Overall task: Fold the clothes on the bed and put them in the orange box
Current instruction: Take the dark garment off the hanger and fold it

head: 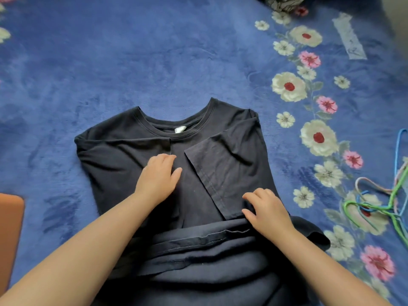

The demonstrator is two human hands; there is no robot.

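Where the dark navy cotton T-shirt (136,155) lies spread on the blue plush bedcover with its border of printed flowers (154,51), both side panels and the short sleeves are folded inward over the chest, and the round collar points away from the person with a small white label showing inside it. The left hand (157,176) rests flat on the middle of the shirt, fingers straight and close together, pressing the cloth down. The right hand (268,209) lies on the lower right part, beside the edge of the folded-in sleeve; its fingers bend a little against the fabric, and I cannot tell whether they pinch any of it. The shirt's lower part is bunched in loose folds with the hem showing, and it runs out of the picture at the bottom edge. At the left edge only a corner of the orange box (10,235) is visible. At the right lie tangled thin plastic hangers in green, blue and pink (395,199), partly cut off. A crumpled patterned cloth (284,3) at the top edge is hard to make out.
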